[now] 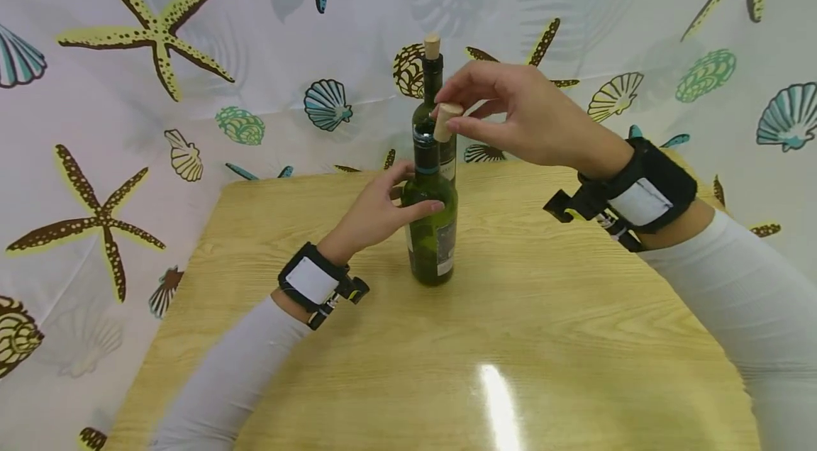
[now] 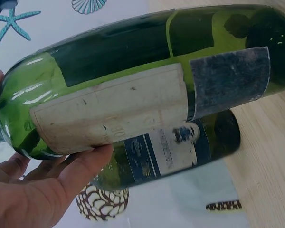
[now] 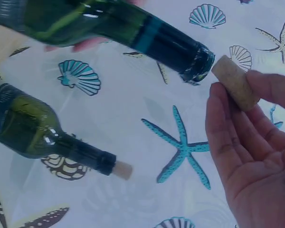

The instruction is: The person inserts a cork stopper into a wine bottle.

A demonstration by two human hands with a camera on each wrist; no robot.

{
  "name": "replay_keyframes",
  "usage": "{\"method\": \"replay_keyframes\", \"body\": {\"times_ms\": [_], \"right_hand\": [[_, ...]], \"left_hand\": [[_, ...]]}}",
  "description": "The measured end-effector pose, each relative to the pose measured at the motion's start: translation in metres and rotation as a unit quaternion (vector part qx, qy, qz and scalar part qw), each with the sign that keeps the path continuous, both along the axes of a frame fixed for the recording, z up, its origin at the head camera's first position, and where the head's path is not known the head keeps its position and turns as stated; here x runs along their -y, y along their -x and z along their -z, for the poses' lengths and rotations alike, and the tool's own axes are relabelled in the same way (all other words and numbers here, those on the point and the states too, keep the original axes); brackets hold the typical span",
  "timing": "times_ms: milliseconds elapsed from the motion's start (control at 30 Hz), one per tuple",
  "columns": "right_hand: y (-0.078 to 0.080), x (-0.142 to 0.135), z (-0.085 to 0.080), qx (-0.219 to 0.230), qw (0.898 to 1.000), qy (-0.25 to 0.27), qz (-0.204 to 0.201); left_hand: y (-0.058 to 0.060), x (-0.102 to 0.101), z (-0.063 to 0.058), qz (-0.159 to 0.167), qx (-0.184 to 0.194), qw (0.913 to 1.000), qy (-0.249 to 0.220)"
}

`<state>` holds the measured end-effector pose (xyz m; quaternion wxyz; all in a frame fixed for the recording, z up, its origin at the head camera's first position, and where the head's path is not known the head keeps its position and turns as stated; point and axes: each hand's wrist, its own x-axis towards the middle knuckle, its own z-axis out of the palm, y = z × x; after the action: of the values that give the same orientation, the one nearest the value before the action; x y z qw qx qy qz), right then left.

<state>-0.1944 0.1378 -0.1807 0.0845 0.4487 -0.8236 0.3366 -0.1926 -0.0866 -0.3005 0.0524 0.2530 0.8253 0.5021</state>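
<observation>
A green wine bottle (image 1: pixel 431 245) stands upright on the wooden table, its mouth bare in the right wrist view. My left hand (image 1: pixel 381 209) grips it round the shoulder, thumb across the front. Between thumb and fingertips my right hand (image 1: pixel 520 110) pinches a cork (image 3: pixel 235 82), tilted, with one end close beside the bottle's mouth (image 3: pixel 204 64). Right behind stands a second green bottle (image 3: pixel 26 121), partly hidden by the first in the head view. A cork (image 1: pixel 432 47) sits in its neck and sticks out at the top. Labels on both bottles show in the left wrist view.
The light wooden table (image 1: pixel 542 337) carries both bottles near its back edge. Behind and to the left hangs a white cloth (image 1: pixel 268 32) printed with starfish and shells. Each wrist bears a black strap (image 1: pixel 313 282) with a small camera.
</observation>
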Motion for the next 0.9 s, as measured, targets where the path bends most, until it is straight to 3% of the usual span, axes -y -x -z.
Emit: {"method": "replay_keyframes", "body": {"times_ms": [67,133,267,433,667,767,900], "right_hand": [[-0.001,0.004,-0.004,-0.014,1.000,0.007,-0.002],[-0.001,0.007,-0.006,-0.026,1.000,0.002,-0.006],[-0.001,0.006,-0.008,-0.043,0.998,-0.034,-0.002],[0.000,0.005,-0.010,-0.047,0.995,-0.091,0.012],[0.000,0.003,-0.015,-0.047,0.992,-0.113,0.027],[0.001,0.001,-0.019,-0.046,0.991,-0.124,0.014],[0.002,-0.005,-0.026,-0.051,0.989,-0.139,-0.011]], "left_hand": [[-0.002,-0.006,0.002,0.014,0.011,0.9998,-0.006],[0.001,-0.009,0.012,0.023,0.014,0.9995,-0.015],[-0.003,-0.013,0.012,0.033,0.031,0.9985,-0.029],[-0.005,-0.014,0.011,0.035,0.016,0.9987,-0.032],[-0.004,-0.017,0.009,0.039,0.014,0.9986,-0.034],[-0.004,-0.016,0.008,0.045,0.012,0.9989,-0.010],[-0.004,-0.013,0.004,0.063,-0.019,0.9971,0.038]]}}
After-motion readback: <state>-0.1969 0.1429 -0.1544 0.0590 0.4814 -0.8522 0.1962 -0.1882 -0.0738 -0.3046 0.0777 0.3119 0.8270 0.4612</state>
